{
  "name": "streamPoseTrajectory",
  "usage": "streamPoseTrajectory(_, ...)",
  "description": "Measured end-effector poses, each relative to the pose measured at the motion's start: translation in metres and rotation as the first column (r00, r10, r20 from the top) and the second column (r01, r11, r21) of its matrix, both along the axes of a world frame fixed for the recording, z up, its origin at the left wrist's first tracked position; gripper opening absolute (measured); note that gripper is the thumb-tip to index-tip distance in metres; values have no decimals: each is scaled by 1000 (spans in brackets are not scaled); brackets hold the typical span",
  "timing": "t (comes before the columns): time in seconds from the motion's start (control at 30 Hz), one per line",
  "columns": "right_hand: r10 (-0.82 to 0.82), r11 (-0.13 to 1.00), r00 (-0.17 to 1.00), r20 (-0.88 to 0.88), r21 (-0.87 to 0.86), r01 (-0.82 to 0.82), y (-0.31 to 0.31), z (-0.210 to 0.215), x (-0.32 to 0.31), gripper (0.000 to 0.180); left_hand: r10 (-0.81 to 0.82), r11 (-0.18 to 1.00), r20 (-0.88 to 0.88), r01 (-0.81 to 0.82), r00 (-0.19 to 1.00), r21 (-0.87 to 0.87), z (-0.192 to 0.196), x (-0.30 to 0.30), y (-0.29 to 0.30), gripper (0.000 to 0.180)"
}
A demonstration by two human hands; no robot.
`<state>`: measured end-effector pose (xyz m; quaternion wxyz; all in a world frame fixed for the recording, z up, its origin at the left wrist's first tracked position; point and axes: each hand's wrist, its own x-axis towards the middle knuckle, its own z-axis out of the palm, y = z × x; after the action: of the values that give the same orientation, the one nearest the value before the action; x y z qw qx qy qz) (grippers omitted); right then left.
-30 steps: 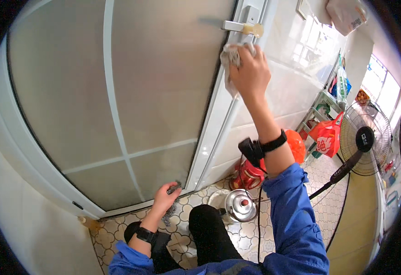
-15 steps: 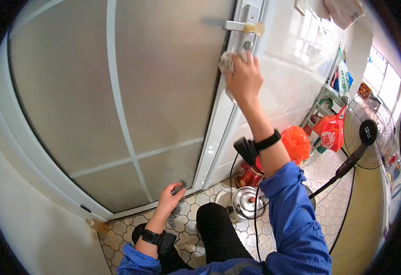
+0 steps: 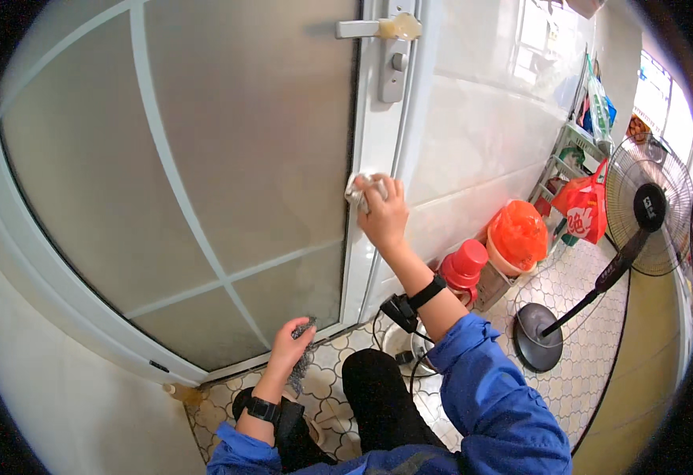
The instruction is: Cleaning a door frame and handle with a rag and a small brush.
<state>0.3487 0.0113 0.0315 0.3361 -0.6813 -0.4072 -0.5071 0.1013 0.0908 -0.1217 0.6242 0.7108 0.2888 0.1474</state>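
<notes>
Fingers of my right hand (image 3: 382, 215) are curled around a small white cloth (image 3: 360, 188), and I press it flat against the white frame of the door (image 3: 366, 237), below the lever handle (image 3: 370, 28). My arm is raised for this, in a blue sleeve. My left hand (image 3: 289, 346) is low, near the bottom corner of the door, just over the patterned floor tiles (image 3: 331, 396). It is closed loosely on a grey wire scrubber (image 3: 303, 356), which hangs down from my fingers. A standing fan (image 3: 639, 214) is well apart, on my right side.
</notes>
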Motion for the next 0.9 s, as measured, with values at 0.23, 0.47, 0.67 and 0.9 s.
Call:
streamPoseTrajectory(0.23,169,971,983,-72,182,-154,-43,45,54,36,38,998,17,-39,999,48,-15,15,-7,38)
streamPoseTrajectory(0.47,176,956,983,-48,247,-159,-43,79,90,34,29,999,22,-29,999,13,-14,37,-12,39)
streamPoseTrajectory(0.67,90,956,996,28,277,-94,-32,183,93,27,-23,996,-12,24,1000,82,-21,41,-11,39)
streamPoseTrajectory(0.9,-13,977,1000,24,212,8,-37,242,95,26,-46,998,9,46,999,42,-19,45,-16,40)
